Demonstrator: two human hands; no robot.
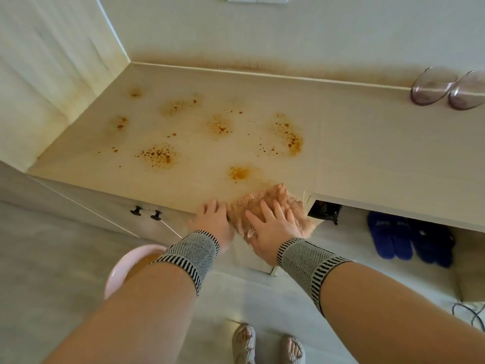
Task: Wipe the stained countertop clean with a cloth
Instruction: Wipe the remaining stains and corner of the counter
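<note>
The pale countertop (354, 143) carries several orange-brown stain patches (157, 155) across its left and middle. A fluffy peach cloth (265, 199) lies at the counter's front edge, partly hanging over it. My right hand (273, 225) lies flat on the cloth with fingers spread and straight. Just left of the cloth, my left hand (214, 219) rests on the counter's front edge with fingers straight, touching the cloth's side. Both wrists wear striped grey bands.
Two clear purple-tinted bowls (433, 86) stand upside down at the back right. A pink basin (123, 271) of brownish water sits on the floor at left. Cabinet knobs (145, 212) are below the counter; blue slippers (388, 237) lie under its right part. A cable (469, 313) lies on the floor.
</note>
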